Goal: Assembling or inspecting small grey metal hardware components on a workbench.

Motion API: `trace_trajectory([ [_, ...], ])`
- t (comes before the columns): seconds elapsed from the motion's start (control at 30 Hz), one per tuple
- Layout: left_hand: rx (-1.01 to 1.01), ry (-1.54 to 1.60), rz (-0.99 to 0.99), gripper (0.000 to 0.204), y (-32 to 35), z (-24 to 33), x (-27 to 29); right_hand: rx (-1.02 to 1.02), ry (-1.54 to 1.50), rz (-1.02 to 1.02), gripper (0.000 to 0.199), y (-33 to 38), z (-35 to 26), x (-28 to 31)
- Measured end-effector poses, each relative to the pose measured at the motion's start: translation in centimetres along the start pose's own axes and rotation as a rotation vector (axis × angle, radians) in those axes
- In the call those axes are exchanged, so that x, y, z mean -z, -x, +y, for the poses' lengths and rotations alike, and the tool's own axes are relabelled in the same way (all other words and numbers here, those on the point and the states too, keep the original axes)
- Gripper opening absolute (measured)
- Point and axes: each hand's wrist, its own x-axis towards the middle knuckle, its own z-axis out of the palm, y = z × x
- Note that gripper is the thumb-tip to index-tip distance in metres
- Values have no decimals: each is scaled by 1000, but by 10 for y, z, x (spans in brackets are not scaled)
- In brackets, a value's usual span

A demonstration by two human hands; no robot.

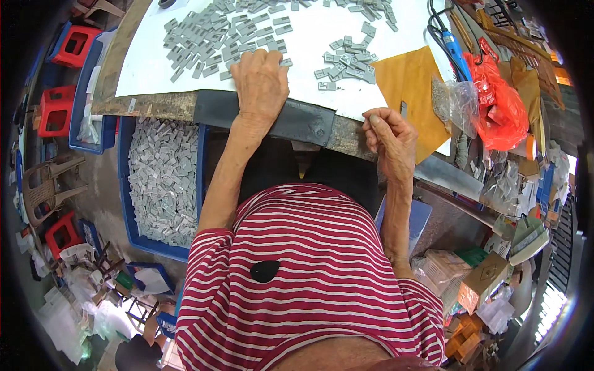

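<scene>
Big grey pile [216, 34] on the white sheet [145, 71] sits just past my left hand [263, 86]; right hand [396, 136] is farther; fingers all curled, can't tell on what.

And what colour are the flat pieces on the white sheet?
The pieces are grey, best in the head view.

A worn brown wooden worktop [111, 74] stands on a grey, bare-looking floor [102, 198]. Beyond its left edge sit two red plastic stools [57, 112] with cut-out openings; off its near left corner stand a beige plastic armchair [38, 190] and a third red stool [60, 234]. Well off the near right corner, past an open brown cardboard box [487, 272], rises a dark slatted panel [559, 238], and strips of harsh white light [549, 314] glare beside it.
</scene>
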Motion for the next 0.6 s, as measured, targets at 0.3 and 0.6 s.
trace_trajectory([
  [0.3,65,25,-46,16,-2,-2,1,22,-14,13,16,4,5,10],
  [0.6,-71,99,43,13,-2,17,-1,12,-18,46,13,6,3,12],
])
